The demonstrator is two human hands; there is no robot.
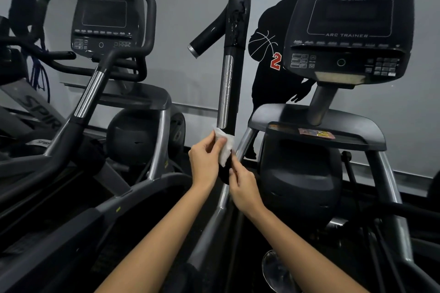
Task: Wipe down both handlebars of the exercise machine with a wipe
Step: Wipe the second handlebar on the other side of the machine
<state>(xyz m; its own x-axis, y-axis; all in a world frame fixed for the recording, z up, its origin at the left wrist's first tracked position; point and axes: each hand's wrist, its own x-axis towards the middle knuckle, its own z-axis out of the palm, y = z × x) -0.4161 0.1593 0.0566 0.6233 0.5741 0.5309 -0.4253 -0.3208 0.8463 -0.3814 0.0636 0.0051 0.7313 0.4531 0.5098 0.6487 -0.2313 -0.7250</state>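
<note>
A tall black handlebar [232,62] with a chrome strip and a side grip branching left rises at centre; its upper part looks wet. My left hand [204,162] pinches a white wipe [225,147] at the bar's lower end, just under the chrome strip. My right hand [242,188] sits just below it, fingertips pinching the wipe's lower edge against the bar. The machine's other handlebar is not in view.
The machine's console [350,31] marked ARC TRAINER stands at right on a grey post above a shelf [316,126]. A second machine with its own console [104,24] and handlebar [88,95] stands at left. A wall with a basketball-player silhouette [273,54] is behind.
</note>
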